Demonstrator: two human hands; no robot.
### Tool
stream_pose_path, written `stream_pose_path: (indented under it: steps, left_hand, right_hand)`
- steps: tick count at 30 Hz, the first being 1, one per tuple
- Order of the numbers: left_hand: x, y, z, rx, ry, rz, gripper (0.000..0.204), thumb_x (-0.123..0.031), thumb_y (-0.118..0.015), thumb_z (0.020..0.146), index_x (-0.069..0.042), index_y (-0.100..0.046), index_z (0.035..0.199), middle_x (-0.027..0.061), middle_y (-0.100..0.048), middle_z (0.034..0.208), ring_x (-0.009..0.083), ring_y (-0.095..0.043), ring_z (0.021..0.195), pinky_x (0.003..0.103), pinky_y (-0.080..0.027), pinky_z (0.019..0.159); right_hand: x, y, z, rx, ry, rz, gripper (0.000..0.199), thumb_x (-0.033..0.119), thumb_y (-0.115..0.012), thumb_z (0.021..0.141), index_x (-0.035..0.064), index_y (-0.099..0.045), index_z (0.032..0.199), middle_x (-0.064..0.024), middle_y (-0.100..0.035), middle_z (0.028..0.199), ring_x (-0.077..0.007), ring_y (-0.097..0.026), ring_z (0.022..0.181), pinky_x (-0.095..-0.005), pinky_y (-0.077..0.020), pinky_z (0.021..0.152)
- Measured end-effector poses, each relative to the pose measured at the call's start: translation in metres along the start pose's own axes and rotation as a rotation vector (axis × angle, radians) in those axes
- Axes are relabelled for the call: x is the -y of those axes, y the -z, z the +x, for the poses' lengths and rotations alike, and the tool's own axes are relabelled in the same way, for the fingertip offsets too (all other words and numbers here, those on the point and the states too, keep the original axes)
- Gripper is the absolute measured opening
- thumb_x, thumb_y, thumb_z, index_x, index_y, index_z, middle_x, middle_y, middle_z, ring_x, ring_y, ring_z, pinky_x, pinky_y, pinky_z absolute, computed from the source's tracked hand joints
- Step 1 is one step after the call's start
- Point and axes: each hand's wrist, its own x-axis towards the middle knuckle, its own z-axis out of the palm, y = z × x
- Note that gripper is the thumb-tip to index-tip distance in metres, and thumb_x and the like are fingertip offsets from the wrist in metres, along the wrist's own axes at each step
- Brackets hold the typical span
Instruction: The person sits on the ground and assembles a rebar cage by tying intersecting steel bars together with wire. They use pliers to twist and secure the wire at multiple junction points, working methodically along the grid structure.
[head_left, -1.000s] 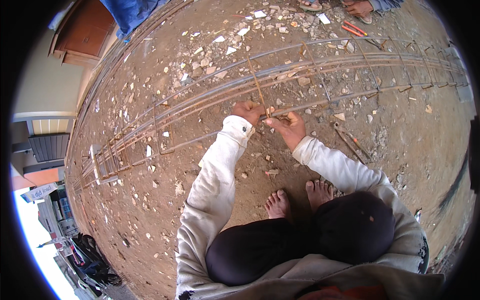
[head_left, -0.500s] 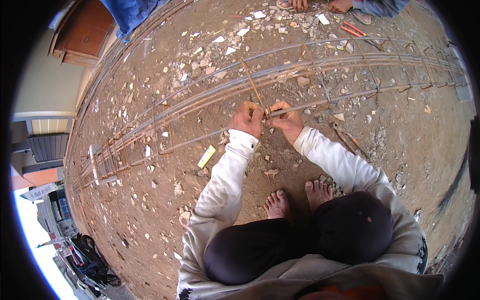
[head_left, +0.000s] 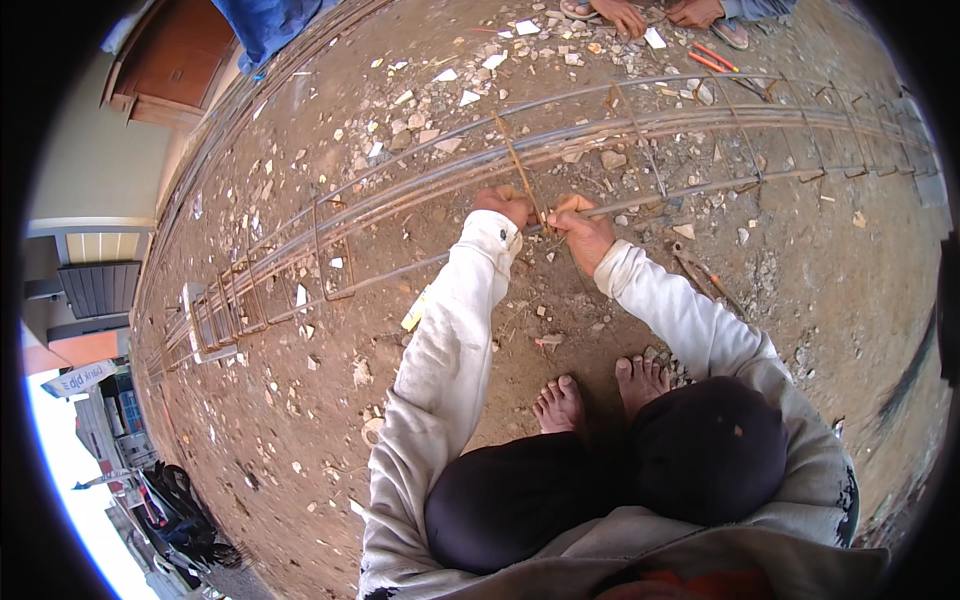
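Observation:
A long cage of rusty steel bars (head_left: 640,128) lies across the dirt ground in front of me. A rectangular rusty stirrup (head_left: 520,170) stands tilted across the near bars. My left hand (head_left: 505,206) grips the stirrup's lower end where it meets the nearest long bar (head_left: 700,190). Right beside it, my right hand (head_left: 580,226) is closed on the same joint; what lies between its fingers is hidden. Both arms wear pale long sleeves. My bare feet (head_left: 600,395) stand on the dirt just below the hands.
Other stirrups (head_left: 330,260) are spaced along the cage to the left and right. Stone chips and rubble (head_left: 470,90) litter the ground. Another person's hands and sandalled feet (head_left: 650,15) are at the top, near red-handled pliers (head_left: 715,58). A tool (head_left: 700,275) lies right of me.
Both hands have stayed at the same joint on the near bar, shifting slightly. The tilted stirrup now stands up between them. A yellowish scrap shows on the ground by my left sleeve.

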Motion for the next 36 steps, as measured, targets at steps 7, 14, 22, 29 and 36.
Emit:
stream_pose_path:
  steps: [7,14,22,29,36]
  left_hand:
    - [-0.004,0.023,-0.019,0.102,0.018,-0.387,0.013,-0.001,-0.059,0.083,0.008,-0.064,0.091,0.0185,-0.069,0.081,0.0251,-0.068,0.070,0.033,-0.057,0.062]
    - [0.017,0.003,-0.053,-0.175,-0.518,-0.279,0.004,0.000,-0.061,0.083,0.003,-0.063,0.084,0.0128,-0.068,0.080,0.0215,-0.067,0.070,0.032,-0.054,0.063]
    - [0.042,-0.003,-0.085,-0.319,-1.151,0.265,0.018,-0.003,-0.067,0.082,-0.003,-0.068,0.100,0.0146,-0.065,0.098,0.0276,-0.064,0.091,0.034,-0.051,0.079]
    - [0.042,0.007,-0.084,-0.150,-1.059,0.269,0.036,-0.002,-0.052,0.074,0.000,-0.064,0.107,0.0176,-0.062,0.106,0.0349,-0.061,0.097,0.039,-0.048,0.087]
    - [0.036,-0.015,-0.087,-0.402,-0.949,0.134,0.025,-0.004,-0.066,0.071,-0.006,-0.058,0.095,0.0119,-0.062,0.095,0.0327,-0.061,0.087,0.039,-0.048,0.079]
  right_hand:
    - [0.009,-0.027,-0.042,-0.128,0.088,-0.415,0.033,0.031,-0.068,0.087,-0.0004,-0.068,0.095,-0.0041,-0.060,0.079,-0.0127,-0.051,0.071,-0.0314,-0.0432,0.064]
    - [0.015,-0.023,-0.045,-0.046,0.355,-0.849,0.028,0.031,-0.066,0.088,0.0056,-0.070,0.101,-0.0125,-0.062,0.077,-0.0211,-0.059,0.072,-0.0327,-0.0469,0.066]
    - [0.026,-0.035,-0.070,-0.178,-0.163,-0.345,0.024,0.015,-0.067,0.088,-0.0038,-0.068,0.102,-0.0022,-0.062,0.067,-0.0068,-0.055,0.052,-0.0215,-0.0400,0.045]
    - [0.053,-0.043,-0.060,0.282,0.312,-0.893,0.016,0.015,-0.061,0.083,0.0001,-0.067,0.086,-0.0152,-0.059,0.064,-0.0291,-0.059,0.052,-0.0389,-0.0462,0.051]
    - [0.119,-0.061,0.012,0.343,0.309,-1.454,0.017,0.019,-0.062,0.073,0.0034,-0.068,0.070,-0.0202,-0.061,0.064,-0.0386,-0.063,0.063,-0.0425,-0.0507,0.060]
